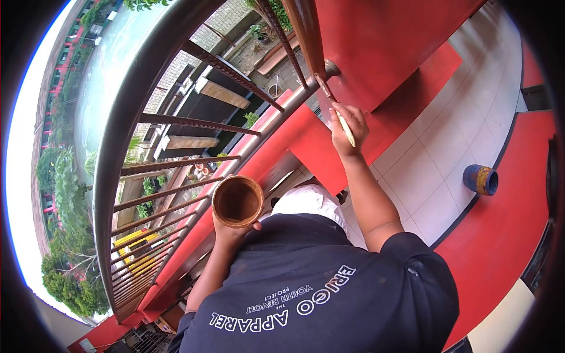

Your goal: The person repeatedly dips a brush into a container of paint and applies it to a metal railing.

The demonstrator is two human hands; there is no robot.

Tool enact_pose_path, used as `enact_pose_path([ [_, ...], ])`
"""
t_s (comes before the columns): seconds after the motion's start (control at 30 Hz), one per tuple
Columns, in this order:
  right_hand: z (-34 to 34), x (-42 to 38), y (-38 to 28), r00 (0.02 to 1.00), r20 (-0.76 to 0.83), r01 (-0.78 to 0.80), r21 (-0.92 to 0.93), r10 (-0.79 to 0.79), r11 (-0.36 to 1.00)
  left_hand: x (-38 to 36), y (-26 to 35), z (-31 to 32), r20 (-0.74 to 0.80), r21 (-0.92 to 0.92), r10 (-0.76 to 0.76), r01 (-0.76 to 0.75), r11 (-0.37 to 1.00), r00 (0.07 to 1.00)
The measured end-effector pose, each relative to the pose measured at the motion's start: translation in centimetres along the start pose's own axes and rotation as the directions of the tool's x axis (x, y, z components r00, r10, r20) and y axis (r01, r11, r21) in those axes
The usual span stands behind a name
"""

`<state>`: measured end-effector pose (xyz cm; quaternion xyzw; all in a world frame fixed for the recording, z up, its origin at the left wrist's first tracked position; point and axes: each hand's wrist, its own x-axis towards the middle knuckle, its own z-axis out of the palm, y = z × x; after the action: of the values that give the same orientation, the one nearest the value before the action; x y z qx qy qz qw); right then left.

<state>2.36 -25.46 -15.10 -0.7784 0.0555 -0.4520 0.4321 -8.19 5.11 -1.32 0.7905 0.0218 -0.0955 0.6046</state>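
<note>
My right hand (349,130) is closed around a slim paintbrush (325,88), with the pale end of its handle sticking out below the fingers. The brush tip reaches the lower end of a brown post (305,32), near the joint with the railing's bottom pipe (250,136); it appears to touch the post. In my left hand (231,233) is a round brown cup (215,200), tilted toward me, with brown paint coating its inside. That hand wraps the cup from below, close to the railing bars (176,162).
A thick metal handrail (109,153) curves along the left. Red ledges (385,35) stand beyond the brush. A blue pot with a yellow band (478,178) lies beside the white tiled floor (429,159), at the edge of a red surface (506,235). Plants and a yard show below the railing.
</note>
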Motion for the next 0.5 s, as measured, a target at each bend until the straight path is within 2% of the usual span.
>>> enact_pose_path([
  [0.07,-0.4,-0.1,0.8,0.98,0.071,0.189,-0.029,-0.187,0.982,0.1,0.4,-0.4,0.039,0.02,-0.029,0.028,0.999,0.999],
  [0.2,-0.5,2.2,0.4,0.907,0.139,0.419,-0.189,-0.399,0.888,0.2,-1.4,-1.7,0.082,0.024,0.018,-0.02,0.999,0.996],
  [0.3,0.8,1.1,2.2,0.856,0.306,0.498,-0.269,-0.418,0.824,-0.1,-1.6,-2.2,0.131,-0.031,0.028,-0.024,0.999,0.991],
  [0.37,1.8,-0.5,3.8,0.831,0.397,0.518,-0.293,-0.39,0.804,-0.6,-2.1,-3.2,0.153,0.013,0.008,-0.01,1.0,0.988],
  [0.47,0.8,-1.6,2.6,0.86,0.448,0.392,-0.27,-0.245,0.88,-0.9,-2.2,-4.1,0.145,-0.029,0.037,-0.033,0.999,0.989],
  [0.5,0.6,-1.7,2.0,0.882,0.379,0.389,-0.249,-0.281,0.887,-1.2,-2.4,-4.3,0.14,-0.043,0.027,-0.021,0.999,0.99],
])
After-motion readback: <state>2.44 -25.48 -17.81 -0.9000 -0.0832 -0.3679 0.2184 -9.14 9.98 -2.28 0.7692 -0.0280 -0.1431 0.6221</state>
